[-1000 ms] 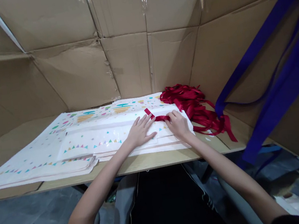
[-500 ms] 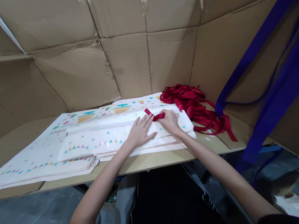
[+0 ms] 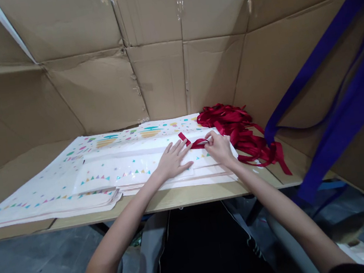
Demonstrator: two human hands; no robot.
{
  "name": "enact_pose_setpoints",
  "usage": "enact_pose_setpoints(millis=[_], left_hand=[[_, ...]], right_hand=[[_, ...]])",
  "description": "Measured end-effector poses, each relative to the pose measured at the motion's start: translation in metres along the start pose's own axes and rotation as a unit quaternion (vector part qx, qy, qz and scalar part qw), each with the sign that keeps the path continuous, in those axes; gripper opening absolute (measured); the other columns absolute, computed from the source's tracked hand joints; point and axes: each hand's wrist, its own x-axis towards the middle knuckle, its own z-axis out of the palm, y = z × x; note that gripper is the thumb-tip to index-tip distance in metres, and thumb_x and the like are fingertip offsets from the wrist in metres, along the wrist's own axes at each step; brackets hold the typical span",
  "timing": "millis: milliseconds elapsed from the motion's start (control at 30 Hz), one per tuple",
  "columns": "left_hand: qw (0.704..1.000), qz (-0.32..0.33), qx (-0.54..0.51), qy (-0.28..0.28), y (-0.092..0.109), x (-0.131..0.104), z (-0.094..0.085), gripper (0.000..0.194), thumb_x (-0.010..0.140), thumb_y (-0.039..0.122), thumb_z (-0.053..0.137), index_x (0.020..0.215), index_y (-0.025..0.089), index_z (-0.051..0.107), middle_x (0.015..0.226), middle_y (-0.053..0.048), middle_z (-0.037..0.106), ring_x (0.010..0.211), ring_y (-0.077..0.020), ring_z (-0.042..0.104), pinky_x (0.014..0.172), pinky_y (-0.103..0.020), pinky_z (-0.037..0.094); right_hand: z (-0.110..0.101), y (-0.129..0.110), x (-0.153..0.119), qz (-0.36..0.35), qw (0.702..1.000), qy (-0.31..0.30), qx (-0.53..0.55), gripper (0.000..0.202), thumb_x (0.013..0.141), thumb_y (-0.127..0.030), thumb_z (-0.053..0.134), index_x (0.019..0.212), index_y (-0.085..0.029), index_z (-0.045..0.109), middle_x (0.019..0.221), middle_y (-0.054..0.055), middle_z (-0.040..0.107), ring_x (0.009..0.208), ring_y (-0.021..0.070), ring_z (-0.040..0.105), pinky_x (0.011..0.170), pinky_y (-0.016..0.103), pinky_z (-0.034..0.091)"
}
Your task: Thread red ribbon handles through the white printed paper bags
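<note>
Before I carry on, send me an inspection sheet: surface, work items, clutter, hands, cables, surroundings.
Surface: table, largely covered by printed white sheets.
Work items: red strip over a narrower printed white piece, which lies on other sheets.
Clutter: tangled red ribbon pile at the right.
Hands: left hand spread flat on the white piece, fingertips at the red strip; right hand pinching the strip.
Cables: nothing seen.
Surroundings: cardboard walls behind and at the sides; blue straps at the right.

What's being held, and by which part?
Right hand pinches a red ribbon near its right side; left hand lies spread on the white printed sheet, grasping nothing.
</note>
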Motion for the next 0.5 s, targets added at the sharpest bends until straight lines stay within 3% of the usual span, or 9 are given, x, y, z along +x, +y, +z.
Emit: enact_pose_setpoints(millis=[133, 267, 367, 500], left_hand=[[1.000, 0.002, 0.002, -0.003, 0.000, 0.000, 0.000, 0.064, 0.094, 0.060, 0.026, 0.147, 0.025, 0.032, 0.154, -0.007, 0.028, 0.141, -0.0252, 0.025, 0.114, -0.046, 0.017], [1.000, 0.006, -0.004, -0.004, -0.001, 0.000, 0.001, 0.060, 0.094, 0.059, 0.027, 0.145, 0.028, 0.037, 0.155, -0.007, 0.027, 0.141, -0.0258, 0.025, 0.114, -0.047, 0.017], [1.000, 0.003, -0.010, -0.004, -0.001, 0.000, 0.001, 0.060, 0.094, 0.060, 0.028, 0.144, 0.028, 0.037, 0.154, -0.006, 0.027, 0.141, -0.0261, 0.025, 0.115, -0.047, 0.016], [1.000, -0.010, -0.023, -0.007, 0.000, 0.000, 0.000, 0.072, 0.093, 0.061, 0.026, 0.150, 0.017, 0.022, 0.154, -0.009, 0.027, 0.142, -0.0247, 0.025, 0.115, -0.044, 0.015]], right_hand=[[-0.008, 0.031, -0.002, -0.097, 0.995, 0.017, -0.003, 0.022, 0.077, -0.023, 0.055, 0.098, -0.018, 0.059, 0.079, 0.005, 0.060, 0.084, 0.0232, 0.053, 0.080, 0.036, 0.035], [-0.024, 0.059, 0.005, -0.181, 0.981, -0.052, 0.047, 0.026, 0.080, -0.037, 0.059, 0.098, -0.020, 0.064, 0.103, 0.010, 0.055, 0.097, 0.0243, 0.052, 0.082, 0.035, 0.042], [-0.038, 0.071, 0.014, -0.200, 0.976, -0.077, 0.029, 0.019, 0.083, -0.028, 0.054, 0.095, -0.019, 0.065, 0.102, 0.009, 0.057, 0.094, 0.0233, 0.053, 0.083, 0.036, 0.043], [-0.051, 0.074, 0.029, -0.196, 0.975, -0.099, -0.026, 0.017, 0.084, -0.016, 0.048, 0.084, -0.018, 0.064, 0.090, 0.009, 0.064, 0.088, 0.0227, 0.056, 0.081, 0.035, 0.042]])
